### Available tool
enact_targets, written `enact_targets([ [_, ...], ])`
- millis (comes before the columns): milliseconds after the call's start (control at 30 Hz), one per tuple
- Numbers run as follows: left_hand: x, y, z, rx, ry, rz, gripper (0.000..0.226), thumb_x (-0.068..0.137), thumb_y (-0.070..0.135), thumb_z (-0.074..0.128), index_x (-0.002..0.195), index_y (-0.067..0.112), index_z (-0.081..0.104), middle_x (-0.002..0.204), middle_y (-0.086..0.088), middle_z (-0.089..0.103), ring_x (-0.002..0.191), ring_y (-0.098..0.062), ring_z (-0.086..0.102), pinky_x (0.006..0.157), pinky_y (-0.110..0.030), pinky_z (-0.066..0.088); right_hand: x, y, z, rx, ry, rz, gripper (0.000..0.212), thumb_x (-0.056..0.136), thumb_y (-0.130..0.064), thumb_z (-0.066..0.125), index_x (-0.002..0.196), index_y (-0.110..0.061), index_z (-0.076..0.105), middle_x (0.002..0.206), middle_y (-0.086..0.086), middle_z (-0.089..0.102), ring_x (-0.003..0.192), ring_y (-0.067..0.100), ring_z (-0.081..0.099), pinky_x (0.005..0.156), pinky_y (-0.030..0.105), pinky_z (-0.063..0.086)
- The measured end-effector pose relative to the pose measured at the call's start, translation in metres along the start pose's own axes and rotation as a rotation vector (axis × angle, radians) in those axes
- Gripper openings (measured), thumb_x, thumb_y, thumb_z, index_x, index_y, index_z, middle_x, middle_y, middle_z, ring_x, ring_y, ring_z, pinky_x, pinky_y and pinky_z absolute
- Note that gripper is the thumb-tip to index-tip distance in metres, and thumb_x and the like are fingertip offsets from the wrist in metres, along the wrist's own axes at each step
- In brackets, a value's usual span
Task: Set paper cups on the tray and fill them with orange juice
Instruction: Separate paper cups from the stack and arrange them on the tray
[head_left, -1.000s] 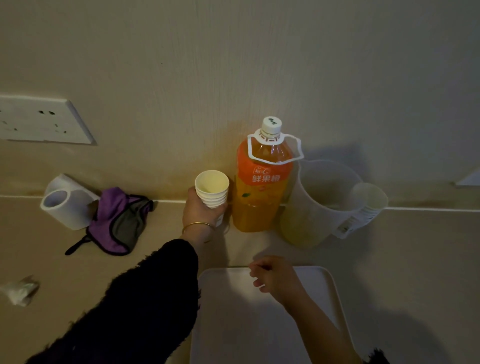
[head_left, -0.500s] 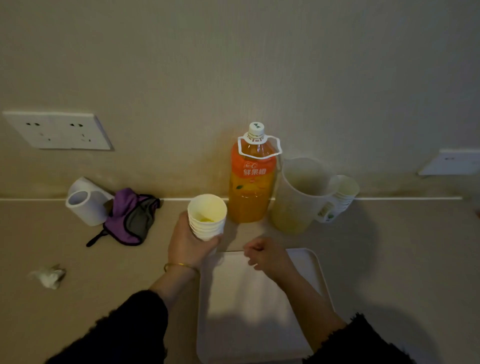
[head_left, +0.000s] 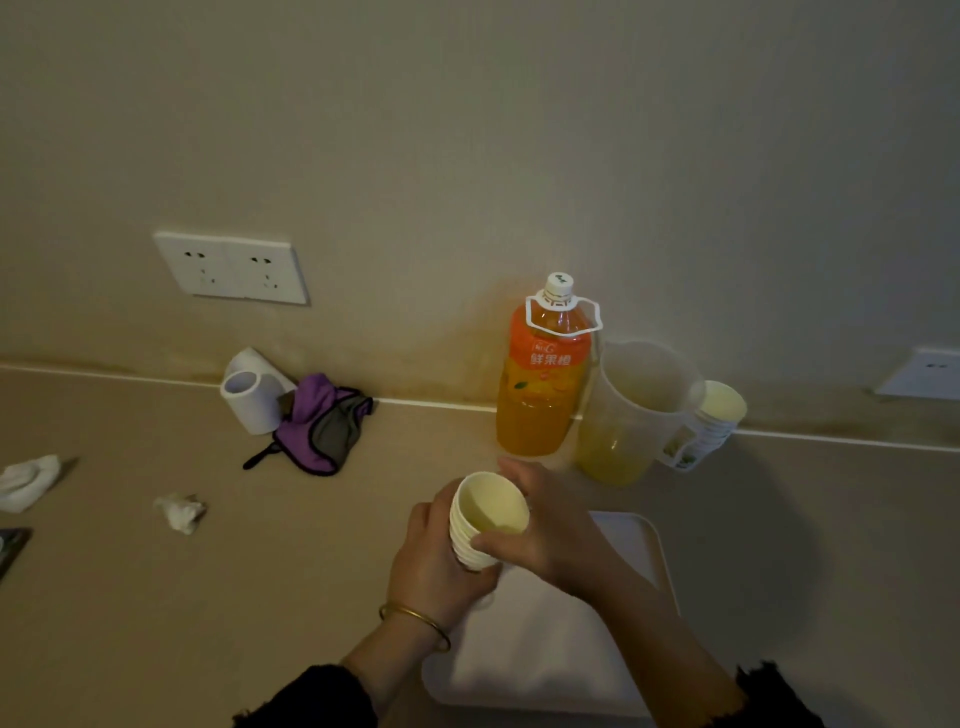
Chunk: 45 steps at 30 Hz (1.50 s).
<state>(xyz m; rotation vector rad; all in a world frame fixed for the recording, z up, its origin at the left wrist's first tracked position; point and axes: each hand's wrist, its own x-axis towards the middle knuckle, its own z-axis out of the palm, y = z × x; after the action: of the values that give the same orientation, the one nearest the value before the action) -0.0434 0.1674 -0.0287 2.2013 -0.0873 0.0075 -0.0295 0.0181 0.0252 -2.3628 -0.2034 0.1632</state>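
A stack of white paper cups (head_left: 485, 512) is held above the far left corner of the white tray (head_left: 631, 540). My left hand (head_left: 434, 564) grips the lower part of the stack. My right hand (head_left: 550, 525) wraps its fingers and thumb around the stack's top cup. The orange juice bottle (head_left: 543, 371), capped, stands upright against the wall behind the tray. A translucent pitcher (head_left: 631, 410) with a little yellow liquid stands to its right, and a second stack of cups (head_left: 714, 421) leans behind the pitcher.
A white roll (head_left: 252, 392) and a purple and grey cloth (head_left: 324, 423) lie at the back left. Crumpled tissue (head_left: 179, 512) and a white wad (head_left: 26, 480) lie on the counter at left. Wall sockets (head_left: 231, 267) sit above.
My left hand has brought the cup stack from beside the bottle toward me, over the tray's corner. My right hand has left the tray's edge and taken hold of the top cup.
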Motion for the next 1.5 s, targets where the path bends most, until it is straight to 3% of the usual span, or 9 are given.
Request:
enact_targets([
  [100,-0.005,0.001,-0.005,0.059,0.022,-0.040,0.091,0.043,0.061,0.050,0.130,0.034,0.041,0.109,0.007,0.046,0.098,-0.020,0.058,0.069,-0.026,0.046,-0.004,-0.007,0.000,-0.039,0.001,-0.064,0.087,0.069,-0.042,0.078,0.142,-0.017,0.037,0.135,0.000,0.045,0.124,0.015,0.044,0.100,0.021,0.032],
  [267,-0.009,-0.005,-0.010,0.102,0.001,-0.071,0.088,0.044,0.062,0.048,0.128,0.035,0.042,0.109,0.008,0.046,0.102,-0.017,0.056,0.069,-0.025,0.045,-0.005,-0.012,0.004,-0.048,0.025,-0.091,0.094,0.054,-0.064,0.049,0.135,-0.018,0.042,0.128,-0.001,0.047,0.117,0.013,0.046,0.097,0.020,0.035],
  [467,-0.011,-0.012,-0.010,0.060,0.002,-0.071,0.088,0.046,0.060,0.049,0.130,0.035,0.041,0.116,0.007,0.048,0.105,-0.016,0.053,0.073,-0.024,0.044,0.000,-0.012,0.004,-0.093,0.049,-0.101,0.083,0.068,-0.039,0.079,0.139,-0.017,0.040,0.130,0.000,0.052,0.119,0.016,0.049,0.094,0.020,0.034],
  [733,-0.009,-0.008,-0.010,0.096,-0.048,-0.038,0.084,0.048,0.061,0.049,0.129,0.047,0.032,0.113,0.006,0.049,0.104,-0.020,0.056,0.073,-0.029,0.048,0.002,-0.008,0.006,-0.104,-0.034,-0.085,0.082,0.071,-0.035,0.077,0.140,-0.018,0.035,0.129,0.003,0.046,0.117,0.018,0.047,0.094,0.023,0.036],
  [833,-0.008,-0.006,-0.010,0.099,-0.038,-0.049,0.091,0.046,0.064,0.049,0.132,0.038,0.036,0.114,0.005,0.051,0.104,-0.018,0.055,0.074,-0.028,0.048,0.002,-0.007,0.006,-0.081,-0.008,-0.084,0.086,0.065,-0.044,0.072,0.139,-0.018,0.036,0.125,0.001,0.049,0.115,0.017,0.049,0.092,0.022,0.037],
  [1000,-0.003,-0.005,-0.010,0.118,-0.037,-0.038,0.090,0.044,0.063,0.048,0.131,0.042,0.034,0.111,0.003,0.051,0.102,-0.022,0.056,0.072,-0.029,0.047,0.001,-0.005,0.008,-0.018,0.144,-0.111,0.075,0.069,-0.040,0.069,0.134,-0.014,0.043,0.121,-0.003,0.050,0.113,0.014,0.048,0.090,0.014,0.031],
  [1167,-0.003,-0.021,-0.018,0.083,0.058,-0.125,0.093,0.043,0.061,0.051,0.130,0.032,0.042,0.104,0.001,0.052,0.100,-0.028,0.055,0.067,-0.029,0.043,0.010,-0.005,-0.012,0.377,0.355,0.018,0.056,0.065,-0.055,0.061,0.115,-0.039,0.042,0.105,-0.008,0.056,0.097,0.012,0.057,0.081,0.033,0.050],
  [1267,-0.001,-0.030,-0.027,0.049,0.145,-0.157,0.097,0.043,0.060,0.055,0.131,0.023,0.043,0.113,-0.008,0.055,0.103,-0.031,0.054,0.071,-0.028,0.042,0.025,0.006,-0.021,0.400,0.496,0.165,0.048,0.076,-0.037,0.071,0.116,-0.031,0.046,0.107,-0.005,0.057,0.098,0.014,0.060,0.082,0.036,0.052],
  [1500,0.008,-0.037,-0.042,-0.088,0.325,-0.199,0.087,0.048,0.054,0.066,0.126,0.020,0.046,0.114,-0.008,0.058,0.102,-0.029,0.059,0.080,-0.038,0.051,0.043,0.043,0.040,-0.103,0.024,0.283,0.082,0.075,-0.038,0.076,0.142,-0.015,0.033,0.139,0.009,0.042,0.125,0.026,0.044,0.099,0.033,0.037],
])
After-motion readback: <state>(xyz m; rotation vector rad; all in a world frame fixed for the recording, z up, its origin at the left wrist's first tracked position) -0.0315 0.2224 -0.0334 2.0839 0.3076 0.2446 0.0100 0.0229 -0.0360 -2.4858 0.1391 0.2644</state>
